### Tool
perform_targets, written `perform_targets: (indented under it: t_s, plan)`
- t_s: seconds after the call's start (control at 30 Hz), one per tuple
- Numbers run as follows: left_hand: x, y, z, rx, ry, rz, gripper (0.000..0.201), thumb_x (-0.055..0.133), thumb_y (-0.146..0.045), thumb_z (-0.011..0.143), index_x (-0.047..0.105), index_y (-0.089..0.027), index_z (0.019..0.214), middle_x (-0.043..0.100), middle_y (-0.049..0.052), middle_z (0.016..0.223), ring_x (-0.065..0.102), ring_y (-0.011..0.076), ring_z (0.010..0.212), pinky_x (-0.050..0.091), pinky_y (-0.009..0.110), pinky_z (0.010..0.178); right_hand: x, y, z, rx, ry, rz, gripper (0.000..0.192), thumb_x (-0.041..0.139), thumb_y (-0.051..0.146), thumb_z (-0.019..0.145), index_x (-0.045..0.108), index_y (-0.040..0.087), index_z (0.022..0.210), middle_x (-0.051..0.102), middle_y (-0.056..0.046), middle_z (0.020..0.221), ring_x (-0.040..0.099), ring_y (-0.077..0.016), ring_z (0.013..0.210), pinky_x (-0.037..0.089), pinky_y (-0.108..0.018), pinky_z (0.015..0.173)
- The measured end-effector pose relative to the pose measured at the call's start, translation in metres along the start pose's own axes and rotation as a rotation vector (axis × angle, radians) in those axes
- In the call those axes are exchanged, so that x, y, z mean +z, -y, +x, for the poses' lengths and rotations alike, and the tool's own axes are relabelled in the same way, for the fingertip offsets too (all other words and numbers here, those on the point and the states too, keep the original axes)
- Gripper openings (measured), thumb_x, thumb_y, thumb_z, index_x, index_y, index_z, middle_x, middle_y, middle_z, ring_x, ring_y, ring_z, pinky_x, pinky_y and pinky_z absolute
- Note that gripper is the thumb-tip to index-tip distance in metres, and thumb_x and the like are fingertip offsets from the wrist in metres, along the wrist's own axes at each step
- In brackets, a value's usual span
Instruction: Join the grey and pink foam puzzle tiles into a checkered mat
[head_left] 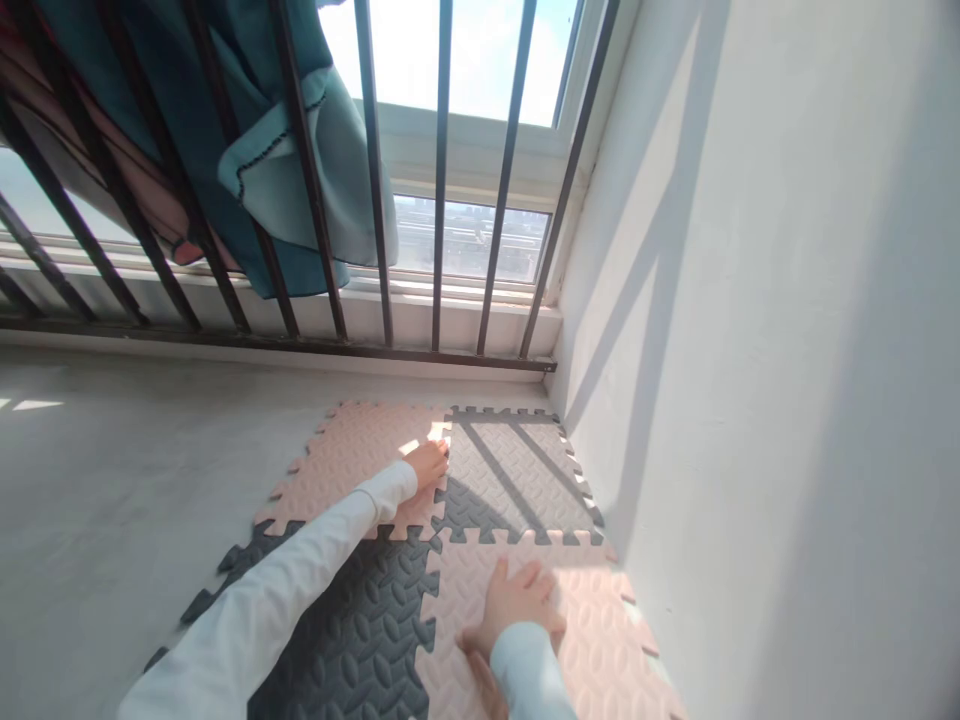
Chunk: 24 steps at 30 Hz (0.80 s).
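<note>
Puzzle-edged foam floor tiles with a raised tread pattern lie on the floor. My left hand (427,462) is at the right edge of the far pink tile (352,450), beside its seam with the far grey tile (517,465); its fingers look extended along the edge, without gripping anything. My right hand (519,603) rests on the near pink tile (600,620), fingers spread. To its left lies a dark grey tile (360,620), partly covered by my left sleeve. The tiles meet at toothed edges; whether each seam is fully interlocked, I cannot tell.
A white wall (765,380) runs along the right side of the tiles. Dark metal railing bars (437,200) stand before the window (480,240), with a blue-green curtain (337,150) behind them. Grey concrete floor (135,480) spreads to the left.
</note>
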<state>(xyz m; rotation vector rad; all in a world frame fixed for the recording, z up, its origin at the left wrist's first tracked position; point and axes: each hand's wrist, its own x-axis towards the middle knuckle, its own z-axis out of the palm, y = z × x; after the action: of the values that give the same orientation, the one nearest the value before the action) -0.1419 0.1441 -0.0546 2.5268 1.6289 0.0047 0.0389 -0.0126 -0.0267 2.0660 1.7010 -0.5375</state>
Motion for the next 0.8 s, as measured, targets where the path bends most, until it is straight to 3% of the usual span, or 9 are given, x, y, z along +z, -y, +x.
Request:
perform_targets:
  t_s: [0.1,0.2,0.43,0.53,0.67,0.8]
  plan:
    - [0.011,-0.014,-0.038,0.026,0.052,0.0,0.042,0.037,-0.024,0.081,0.042,-0.011,0.12,0.037,0.011,0.132,0.03,0.0187,0.121,0.024,0.03,0.101,-0.001,0.0,-0.001,0.012,0.009,0.014,0.118,0.068,0.064,0.034,0.017,0.025,0.133,0.01,-0.024,0.137,0.008,-0.0449,0.121,0.028,-0.062,0.075]
    - [0.019,-0.028,-0.062,-0.015,0.048,-0.004,0.048,0.035,-0.028,0.082,0.034,-0.012,0.127,0.028,0.01,0.137,0.023,0.0232,0.125,0.024,0.038,0.101,-0.003,0.0,-0.003,0.017,0.022,0.021,0.113,0.068,0.062,0.038,0.016,0.026,0.133,0.01,-0.023,0.138,0.009,-0.0434,0.122,0.028,-0.061,0.075]
    - [-0.001,-0.042,-0.065,-0.132,0.131,-0.035,0.051,0.034,-0.033,0.081,0.026,-0.024,0.131,0.019,0.002,0.141,0.018,0.0221,0.127,0.023,0.049,0.098,-0.015,0.001,-0.012,0.02,0.051,0.037,0.111,0.067,0.061,0.042,0.014,0.024,0.133,0.008,-0.024,0.138,0.009,-0.0433,0.122,0.029,-0.062,0.074]
    - [-0.006,-0.055,-0.074,-0.207,0.189,-0.038,0.053,0.036,-0.033,0.08,0.025,-0.026,0.131,0.016,0.002,0.142,0.017,0.0223,0.128,0.024,0.048,0.098,-0.021,0.001,-0.017,0.018,0.077,0.055,0.106,0.063,0.062,0.048,0.013,0.023,0.133,0.007,-0.024,0.138,0.009,-0.0429,0.122,0.028,-0.063,0.075]
    - [-0.001,-0.081,-0.119,-0.247,0.21,-0.046,0.071,0.045,-0.042,0.072,0.018,-0.019,0.134,0.002,0.007,0.143,0.017,0.0282,0.127,0.02,0.051,0.099,-0.022,-0.001,-0.019,0.002,0.06,0.056,0.107,0.064,0.061,0.047,0.012,0.025,0.133,0.007,-0.024,0.138,0.007,-0.0435,0.122,0.028,-0.065,0.073]
    - [-0.003,-0.087,-0.176,-0.268,0.254,-0.039,0.07,0.036,-0.049,0.074,0.022,-0.015,0.133,0.014,0.009,0.141,0.017,0.0287,0.127,0.001,0.055,0.1,-0.019,-0.004,-0.018,-0.019,0.018,0.059,0.113,0.069,0.059,0.04,0.015,0.023,0.133,0.011,-0.026,0.136,0.011,-0.0433,0.121,0.031,-0.061,0.073]
